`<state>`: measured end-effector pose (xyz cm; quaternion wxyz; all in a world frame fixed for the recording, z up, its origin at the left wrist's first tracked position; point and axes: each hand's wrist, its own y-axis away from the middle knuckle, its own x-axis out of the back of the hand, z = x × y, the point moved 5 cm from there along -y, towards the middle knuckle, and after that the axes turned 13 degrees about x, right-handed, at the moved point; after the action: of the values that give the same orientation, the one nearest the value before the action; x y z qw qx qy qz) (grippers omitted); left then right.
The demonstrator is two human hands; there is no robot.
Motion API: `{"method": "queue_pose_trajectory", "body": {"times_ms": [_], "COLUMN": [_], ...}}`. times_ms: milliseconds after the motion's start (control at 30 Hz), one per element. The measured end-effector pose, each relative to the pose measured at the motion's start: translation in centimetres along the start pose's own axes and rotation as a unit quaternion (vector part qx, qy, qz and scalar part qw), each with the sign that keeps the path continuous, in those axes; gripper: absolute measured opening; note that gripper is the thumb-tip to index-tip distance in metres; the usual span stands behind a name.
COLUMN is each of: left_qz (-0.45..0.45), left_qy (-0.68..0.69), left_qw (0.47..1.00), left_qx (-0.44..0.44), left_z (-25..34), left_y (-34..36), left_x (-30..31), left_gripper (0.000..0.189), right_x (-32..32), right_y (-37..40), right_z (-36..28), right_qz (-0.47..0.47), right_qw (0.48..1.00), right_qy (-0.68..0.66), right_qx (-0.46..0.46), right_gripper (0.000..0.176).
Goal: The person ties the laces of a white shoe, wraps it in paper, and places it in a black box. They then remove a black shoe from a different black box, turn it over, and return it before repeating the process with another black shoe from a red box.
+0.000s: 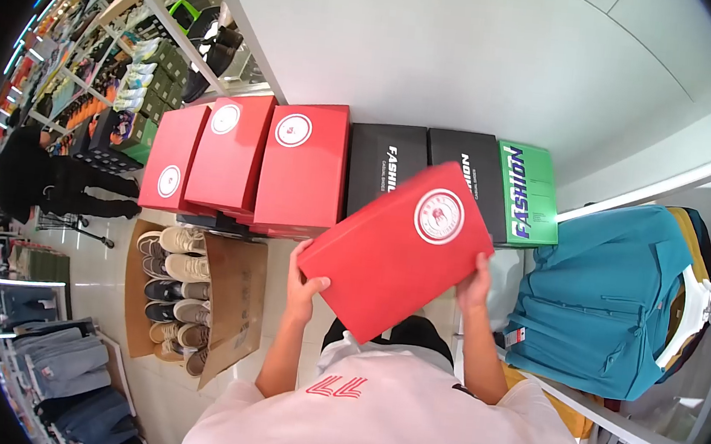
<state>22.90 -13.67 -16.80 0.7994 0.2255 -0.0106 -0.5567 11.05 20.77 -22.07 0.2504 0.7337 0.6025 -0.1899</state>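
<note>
A red shoebox with a round white emblem is held tilted in front of my body. My left hand grips its left end, thumb on the top face. On the right end, my right hand is pressed with its fingers along the edge. Beyond the box stands a row against the wall: three red boxes, among them one with the same emblem, then two black boxes marked FASHION, and a green box. The held box partly hides the black ones.
An open cardboard carton of several shoes stands on the floor at left. Teal garments hang on a rack at right. A person in dark clothes is far left, near a cart. Shoe shelves fill the upper left.
</note>
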Motion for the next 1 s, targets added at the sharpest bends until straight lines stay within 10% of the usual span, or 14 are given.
{"method": "queue_pose_trajectory", "body": {"times_ms": [167,467,533,800,1000], "left_qz": [0.012,-0.04,0.057,0.085,0.106], "left_qy": [-0.04,-0.124,-0.314,-0.25,-0.393], "left_qw": [0.988,0.977,0.93,0.96,0.893], "left_qx": [0.152,0.17,0.181,0.098,0.194], "left_z": [4.9,0.9,0.3,-0.4,2.6], "left_y": [-5.7,-17.9,-18.4,-22.8,-21.2], "left_x": [-4.3,-10.6,-9.4,-8.4,-9.4], "left_gripper": [0.086,0.075,0.074,0.076,0.088], "right_x": [3.7,4.0,3.4,0.8,-0.7], "right_y": [-2.3,-5.8,-6.2,-11.7,-15.1], "right_z": [-4.2,-2.8,-2.3,-2.0,-5.9], "right_qz": [-0.061,0.015,0.0,-0.065,-0.072], "right_qw": [0.998,0.945,0.947,0.939,0.826], "right_qy": [0.008,0.323,0.314,0.318,0.54], "right_qx": [0.012,0.043,0.067,0.117,0.145], "right_gripper": [0.057,0.062,0.059,0.056,0.049]}}
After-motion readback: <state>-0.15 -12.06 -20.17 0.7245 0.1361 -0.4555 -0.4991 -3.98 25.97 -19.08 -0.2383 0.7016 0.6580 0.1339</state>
